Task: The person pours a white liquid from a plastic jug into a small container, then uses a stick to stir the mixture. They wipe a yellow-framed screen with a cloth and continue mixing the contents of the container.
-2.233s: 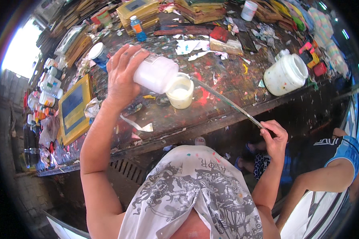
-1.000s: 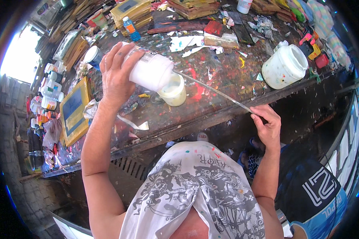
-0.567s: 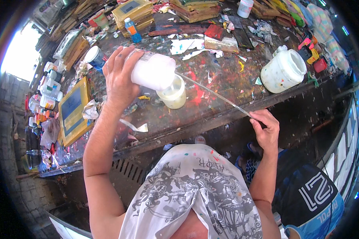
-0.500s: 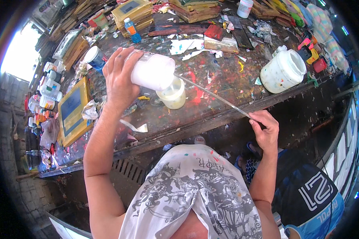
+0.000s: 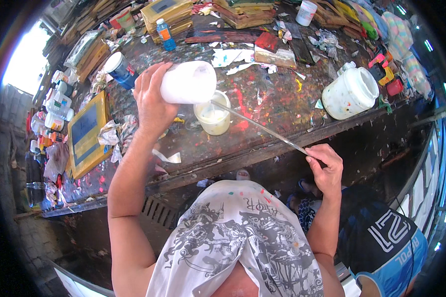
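Note:
My left hand (image 5: 155, 94) is wrapped round a white plastic jar (image 5: 186, 83), tipped on its side with its mouth to the right. Just under that mouth stands a small whitish tub (image 5: 213, 123) on the table, with pale white stuff inside. Between thumb and fingers, my right hand (image 5: 325, 166) pinches the near end of a long thin metal rod (image 5: 267, 130). The rod slants up to the left, and its far tip is at the tub's opening beside the jar's rim. Whether the tip touches either one, I cannot tell.
The paint-stained table (image 5: 262, 106) ends at a wooden front edge. A large white jar (image 5: 350, 94) stands at right; a framed screen (image 5: 90, 133) and several bottles (image 5: 58, 106) lie left. A blue bottle (image 5: 166, 35) is farther back. Someone in a dark jersey (image 5: 381, 232) is at lower right.
The jar in my left hand has tipped further, its mouth rising slightly. My right hand and the rod have shifted a little left and down, bringing the tip over the tub.

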`<control>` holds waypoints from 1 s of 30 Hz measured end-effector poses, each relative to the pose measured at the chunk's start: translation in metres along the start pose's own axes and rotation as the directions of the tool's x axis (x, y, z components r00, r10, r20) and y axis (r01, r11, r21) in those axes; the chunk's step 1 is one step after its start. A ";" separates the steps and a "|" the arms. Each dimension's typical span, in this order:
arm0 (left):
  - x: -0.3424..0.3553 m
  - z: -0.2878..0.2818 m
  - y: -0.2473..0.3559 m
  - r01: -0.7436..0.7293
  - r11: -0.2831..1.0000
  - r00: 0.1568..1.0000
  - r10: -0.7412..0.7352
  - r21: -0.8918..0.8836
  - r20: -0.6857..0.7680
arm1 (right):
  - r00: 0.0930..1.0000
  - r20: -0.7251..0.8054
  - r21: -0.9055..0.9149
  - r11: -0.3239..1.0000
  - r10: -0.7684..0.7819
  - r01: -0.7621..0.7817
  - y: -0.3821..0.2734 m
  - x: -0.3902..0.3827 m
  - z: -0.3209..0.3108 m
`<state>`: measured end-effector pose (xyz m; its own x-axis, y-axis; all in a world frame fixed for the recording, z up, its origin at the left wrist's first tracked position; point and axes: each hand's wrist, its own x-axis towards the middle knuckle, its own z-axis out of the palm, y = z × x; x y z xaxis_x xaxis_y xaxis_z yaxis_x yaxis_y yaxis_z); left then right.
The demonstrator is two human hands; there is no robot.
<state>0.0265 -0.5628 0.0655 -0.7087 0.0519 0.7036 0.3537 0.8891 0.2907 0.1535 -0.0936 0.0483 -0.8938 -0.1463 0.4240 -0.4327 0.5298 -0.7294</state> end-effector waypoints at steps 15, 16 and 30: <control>-0.087 0.027 -0.053 0.710 0.522 0.683 -0.674 -0.472 0.282 | 0.994 0.013 -0.324 0.940 -0.107 0.105 -0.018 0.002 -0.023; -0.098 0.033 -0.059 0.733 0.526 0.663 -0.695 -0.432 0.279 | 0.995 0.010 -0.318 0.943 -0.098 0.096 -0.015 -0.001 -0.026; -0.200 0.012 0.001 0.788 0.447 0.616 -0.574 -0.424 0.539 | 0.992 -0.124 -0.122 0.992 0.021 -0.036 0.001 -0.026 -0.030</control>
<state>0.1614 -0.5670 -0.0822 -0.9688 -0.2334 -0.0829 -0.1413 0.2457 0.9590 0.1795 -0.0644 0.0528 -0.8811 -0.0301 0.4720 -0.3822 0.6330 -0.6732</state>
